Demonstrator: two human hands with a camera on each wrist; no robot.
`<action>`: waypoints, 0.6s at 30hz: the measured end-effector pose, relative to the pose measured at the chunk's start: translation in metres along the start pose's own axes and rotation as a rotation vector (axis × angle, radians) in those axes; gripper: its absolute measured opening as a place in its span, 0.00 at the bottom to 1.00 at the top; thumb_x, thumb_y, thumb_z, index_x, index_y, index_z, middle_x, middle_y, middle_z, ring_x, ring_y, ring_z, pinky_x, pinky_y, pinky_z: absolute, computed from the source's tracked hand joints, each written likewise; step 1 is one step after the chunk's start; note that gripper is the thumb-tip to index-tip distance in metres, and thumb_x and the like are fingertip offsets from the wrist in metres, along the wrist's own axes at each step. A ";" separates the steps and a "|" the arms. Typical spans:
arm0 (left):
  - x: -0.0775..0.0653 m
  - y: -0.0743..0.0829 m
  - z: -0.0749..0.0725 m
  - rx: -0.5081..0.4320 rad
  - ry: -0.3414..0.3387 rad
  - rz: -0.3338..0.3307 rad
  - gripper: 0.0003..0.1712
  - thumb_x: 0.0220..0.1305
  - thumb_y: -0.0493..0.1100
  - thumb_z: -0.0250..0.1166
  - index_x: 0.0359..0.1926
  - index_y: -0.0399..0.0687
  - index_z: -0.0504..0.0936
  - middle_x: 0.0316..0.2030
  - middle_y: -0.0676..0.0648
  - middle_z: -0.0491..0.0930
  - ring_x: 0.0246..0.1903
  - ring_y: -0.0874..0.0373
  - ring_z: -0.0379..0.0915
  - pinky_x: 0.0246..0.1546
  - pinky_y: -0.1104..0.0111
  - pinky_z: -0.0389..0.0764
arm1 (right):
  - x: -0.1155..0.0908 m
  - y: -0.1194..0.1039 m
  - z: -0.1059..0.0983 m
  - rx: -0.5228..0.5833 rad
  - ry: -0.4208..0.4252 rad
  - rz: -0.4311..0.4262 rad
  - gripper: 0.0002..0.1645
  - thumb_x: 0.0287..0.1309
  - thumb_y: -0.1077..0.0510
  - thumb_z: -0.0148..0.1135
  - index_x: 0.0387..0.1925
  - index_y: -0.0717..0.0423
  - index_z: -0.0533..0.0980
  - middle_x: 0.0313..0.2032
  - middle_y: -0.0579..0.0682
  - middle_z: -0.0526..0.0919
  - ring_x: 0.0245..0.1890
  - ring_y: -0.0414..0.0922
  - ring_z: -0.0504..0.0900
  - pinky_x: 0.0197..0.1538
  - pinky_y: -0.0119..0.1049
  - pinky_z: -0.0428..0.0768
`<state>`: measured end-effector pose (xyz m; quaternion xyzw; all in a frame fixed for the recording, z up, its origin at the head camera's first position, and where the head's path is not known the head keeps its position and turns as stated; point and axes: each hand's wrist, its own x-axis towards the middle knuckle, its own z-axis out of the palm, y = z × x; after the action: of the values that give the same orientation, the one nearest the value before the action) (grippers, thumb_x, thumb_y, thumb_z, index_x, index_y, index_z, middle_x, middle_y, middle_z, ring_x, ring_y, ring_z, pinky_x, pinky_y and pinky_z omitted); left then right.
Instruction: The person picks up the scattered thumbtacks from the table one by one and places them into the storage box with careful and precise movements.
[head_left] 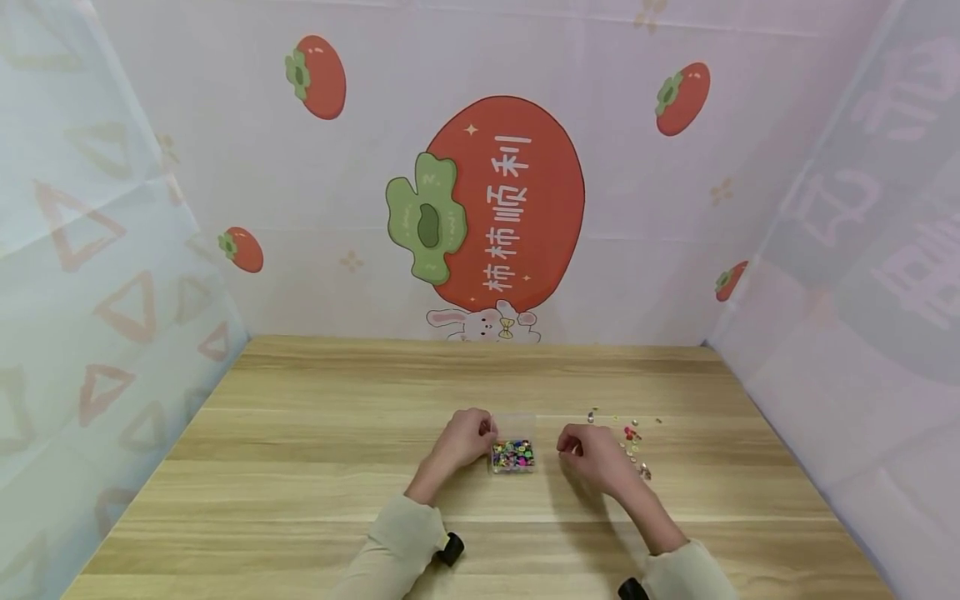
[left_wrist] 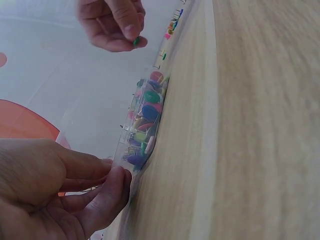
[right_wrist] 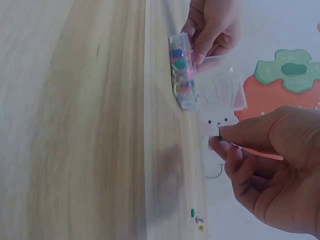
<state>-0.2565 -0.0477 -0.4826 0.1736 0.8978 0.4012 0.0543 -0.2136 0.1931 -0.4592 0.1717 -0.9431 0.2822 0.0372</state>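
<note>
A small clear plastic box (head_left: pixel 513 470) stands on the table with its lid raised, filled with colourful thumbtacks (left_wrist: pixel 151 97). My left hand (head_left: pixel 467 439) holds the box by its left side; in the left wrist view, thumb and fingers pinch the clear wall. To the right of the box, my right hand (head_left: pixel 594 458) is raised over the table. Between its thumb and index finger it pinches a green thumbtack (right_wrist: pixel 220 134), which also shows in the left wrist view.
Loose thumbtacks (head_left: pixel 630 433) lie scattered on the wooden table (head_left: pixel 300 467), to the right of and beyond my right hand. A printed cloth backdrop (head_left: pixel 360 167) rises behind the table's far edge, with more cloth along both sides.
</note>
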 end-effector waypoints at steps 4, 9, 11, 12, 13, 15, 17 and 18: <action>0.000 0.000 -0.001 0.008 0.004 0.007 0.07 0.66 0.33 0.62 0.30 0.40 0.82 0.23 0.49 0.78 0.22 0.62 0.68 0.22 0.74 0.68 | 0.006 -0.011 0.006 0.015 -0.001 -0.029 0.06 0.52 0.70 0.67 0.29 0.56 0.82 0.25 0.44 0.83 0.27 0.35 0.76 0.31 0.27 0.74; -0.002 0.000 -0.002 0.015 0.010 0.020 0.06 0.65 0.32 0.62 0.30 0.39 0.82 0.24 0.47 0.80 0.22 0.62 0.68 0.23 0.73 0.69 | 0.012 -0.027 0.019 0.039 -0.007 -0.080 0.07 0.52 0.70 0.69 0.27 0.56 0.82 0.25 0.44 0.83 0.25 0.34 0.76 0.30 0.27 0.75; -0.001 0.000 -0.001 0.015 0.010 0.018 0.06 0.65 0.32 0.62 0.30 0.39 0.82 0.24 0.47 0.80 0.22 0.62 0.68 0.23 0.73 0.69 | 0.015 -0.032 0.024 0.039 -0.013 -0.094 0.07 0.53 0.69 0.69 0.26 0.55 0.82 0.24 0.44 0.83 0.24 0.34 0.75 0.29 0.27 0.75; -0.001 -0.001 -0.001 0.016 0.010 0.018 0.06 0.65 0.32 0.63 0.30 0.39 0.82 0.24 0.47 0.80 0.22 0.62 0.68 0.23 0.73 0.69 | 0.016 -0.035 0.026 0.035 -0.016 -0.101 0.07 0.53 0.68 0.69 0.26 0.55 0.81 0.24 0.43 0.83 0.24 0.33 0.75 0.29 0.27 0.74; -0.001 -0.001 -0.001 0.017 0.010 0.018 0.06 0.65 0.32 0.63 0.30 0.39 0.82 0.24 0.48 0.80 0.22 0.62 0.68 0.23 0.73 0.69 | 0.017 -0.036 0.028 0.027 -0.016 -0.115 0.07 0.53 0.68 0.69 0.26 0.55 0.81 0.24 0.44 0.82 0.24 0.33 0.74 0.29 0.27 0.74; 0.000 -0.001 -0.001 0.023 0.012 0.017 0.06 0.64 0.33 0.63 0.30 0.40 0.82 0.24 0.49 0.80 0.22 0.62 0.68 0.24 0.74 0.69 | 0.019 -0.040 0.032 0.014 -0.020 -0.137 0.08 0.54 0.68 0.69 0.26 0.54 0.81 0.24 0.43 0.82 0.24 0.33 0.74 0.29 0.27 0.74; 0.001 -0.002 -0.001 0.028 0.016 0.018 0.06 0.64 0.33 0.63 0.30 0.41 0.81 0.24 0.49 0.79 0.22 0.62 0.69 0.24 0.74 0.69 | 0.022 -0.043 0.036 0.000 -0.022 -0.155 0.08 0.55 0.67 0.69 0.26 0.53 0.80 0.24 0.43 0.82 0.24 0.32 0.73 0.29 0.27 0.73; 0.001 -0.001 -0.001 0.032 0.017 0.019 0.06 0.64 0.33 0.64 0.29 0.42 0.81 0.24 0.50 0.79 0.22 0.63 0.69 0.24 0.74 0.69 | 0.023 -0.044 0.038 -0.002 -0.022 -0.162 0.08 0.55 0.67 0.69 0.25 0.52 0.80 0.24 0.43 0.82 0.24 0.32 0.73 0.30 0.27 0.73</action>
<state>-0.2581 -0.0489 -0.4830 0.1797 0.9027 0.3889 0.0400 -0.2192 0.1308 -0.4637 0.2507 -0.9267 0.2756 0.0497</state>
